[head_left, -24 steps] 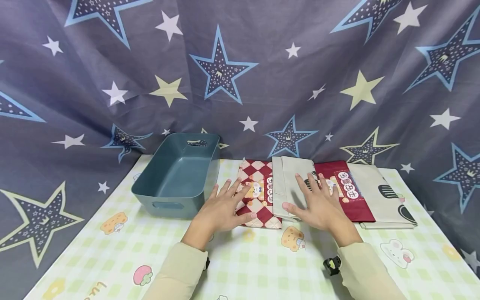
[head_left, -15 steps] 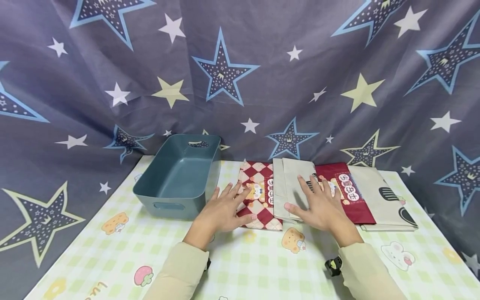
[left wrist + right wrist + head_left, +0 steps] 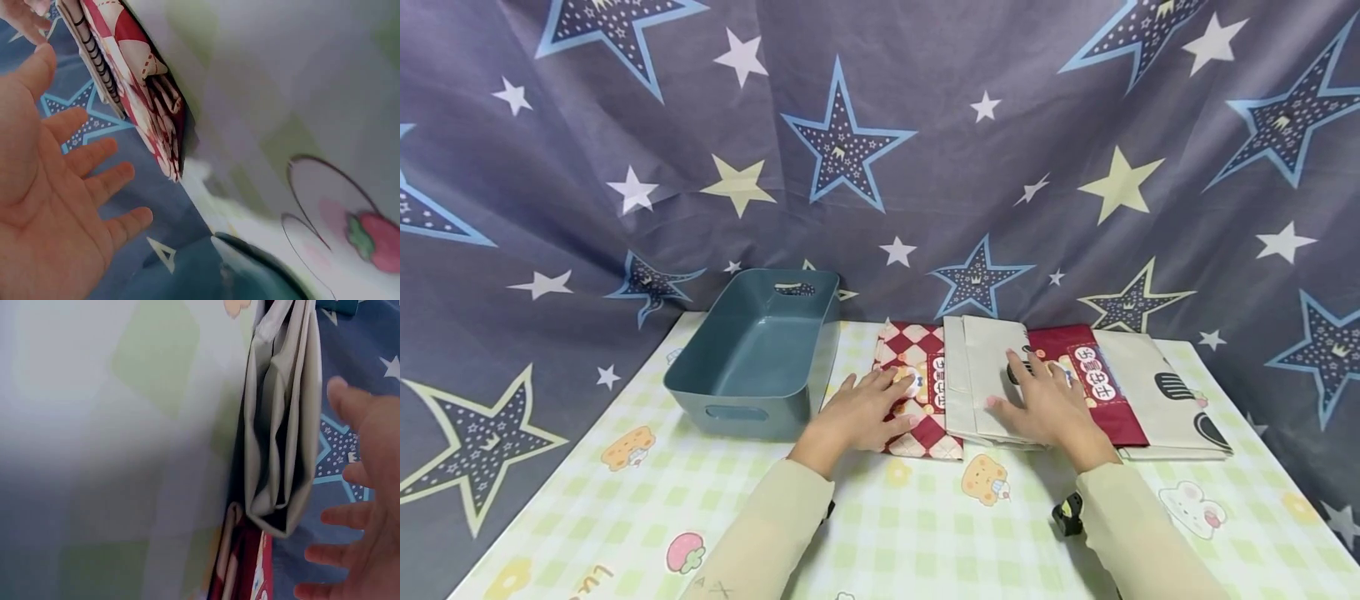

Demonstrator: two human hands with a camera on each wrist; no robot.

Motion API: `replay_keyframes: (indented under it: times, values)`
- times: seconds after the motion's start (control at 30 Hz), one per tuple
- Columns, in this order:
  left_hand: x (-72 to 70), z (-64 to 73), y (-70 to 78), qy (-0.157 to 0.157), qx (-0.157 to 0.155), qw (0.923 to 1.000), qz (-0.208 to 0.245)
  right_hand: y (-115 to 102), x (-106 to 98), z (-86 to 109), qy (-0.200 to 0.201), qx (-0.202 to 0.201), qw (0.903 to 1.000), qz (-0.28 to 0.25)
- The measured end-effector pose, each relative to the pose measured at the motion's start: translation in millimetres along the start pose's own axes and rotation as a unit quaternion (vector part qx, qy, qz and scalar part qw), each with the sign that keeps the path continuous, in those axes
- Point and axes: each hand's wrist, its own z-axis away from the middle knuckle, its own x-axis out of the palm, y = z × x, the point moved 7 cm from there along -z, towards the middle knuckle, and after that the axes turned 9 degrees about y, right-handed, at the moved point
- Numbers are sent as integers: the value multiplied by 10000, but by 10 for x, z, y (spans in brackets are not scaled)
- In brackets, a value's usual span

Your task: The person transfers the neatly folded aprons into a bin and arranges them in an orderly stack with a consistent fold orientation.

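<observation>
In the head view, my left hand (image 3: 865, 412) is over the left edge of a folded red-and-cream checked cloth (image 3: 913, 337) with a cartoon print. The left wrist view shows a gap between its spread fingers (image 3: 100, 187) and the cloth's folded layers (image 3: 134, 69). My right hand (image 3: 1051, 407) hovers over a folded off-white cloth (image 3: 981, 358), fingers extended. From the right wrist, the layered end of that cloth (image 3: 281, 431) appears beside the hand without contact. A folded dark red cloth (image 3: 1123, 425) with a lettered label lies partly under the off-white one.
A blue-grey plastic basket (image 3: 752, 350) with handle holes stands at the back left, its visible inside bare. Another off-white cloth (image 3: 1165, 408) with dark striped shapes lies at the right end of the row. A starry curtain (image 3: 880, 167) hangs behind the checked tablecloth (image 3: 925, 542).
My left hand has shifted slightly right, its fingers drawn closer together. The right hand has moved a little to the right. The cloths and basket stay in place.
</observation>
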Motion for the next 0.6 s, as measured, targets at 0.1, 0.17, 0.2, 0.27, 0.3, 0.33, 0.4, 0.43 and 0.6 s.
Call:
replay_keyframes:
  times: [0.1,0.17,0.2,0.27,0.3,0.33,0.4,0.43,0.6]
  values:
    - [35,-77,16,-32,51,9998,167,52,15,-45,-31,79,10000,42]
    - [69,-125,20,-39,79,9996,265,80,36,-67,-73,112,9999,53]
    - [82,-149,24,-23,87,9994,329,94,47,-78,-101,129,9999,51]
    - [103,-201,30,36,111,9992,371,130,67,-109,-139,157,9998,36]
    - [104,-226,38,62,113,9991,412,156,77,-130,-143,174,9997,13]
    - [107,-252,44,87,100,9989,453,182,83,-151,-144,204,9997,-20]
    - [103,-302,63,154,87,9983,555,234,84,-190,-106,240,9996,-138]
    - [102,-328,73,189,94,9978,623,261,84,-208,-76,240,9995,-214]
    - [89,-448,138,357,73,9939,1039,367,46,-277,195,158,9971,-713]
